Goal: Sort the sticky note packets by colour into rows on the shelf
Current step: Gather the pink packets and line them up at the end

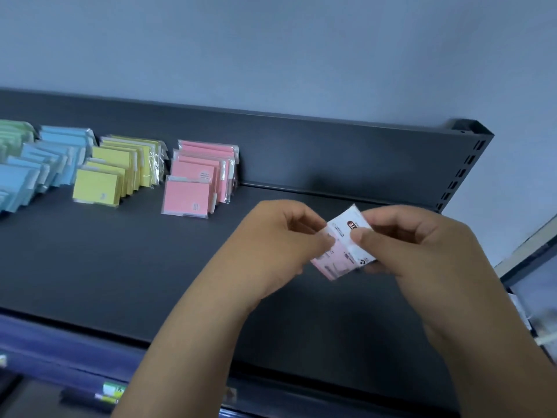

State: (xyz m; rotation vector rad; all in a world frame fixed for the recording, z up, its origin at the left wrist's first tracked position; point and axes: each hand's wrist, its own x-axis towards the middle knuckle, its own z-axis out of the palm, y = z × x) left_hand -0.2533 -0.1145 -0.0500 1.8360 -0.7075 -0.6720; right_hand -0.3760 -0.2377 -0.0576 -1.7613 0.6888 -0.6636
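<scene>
Both hands hold pink sticky note packets (343, 248) above the right part of the dark shelf (120, 267), printed white label side up. My left hand (283, 245) pinches the left edge and my right hand (413, 245) pinches the right edge. How many packets are in the hold is unclear. On the shelf stand rows sorted by colour: a pink row (199, 179), a yellow row (117, 170) to its left, a blue row (42, 167), and a green row (12, 134) at the far left edge.
The shelf's dark back panel (331, 146) rises behind the rows, with a slotted upright (464, 167) at the right end. A blue front rail (60, 348) runs along the shelf edge. A lower shelf with items (105, 393) shows below.
</scene>
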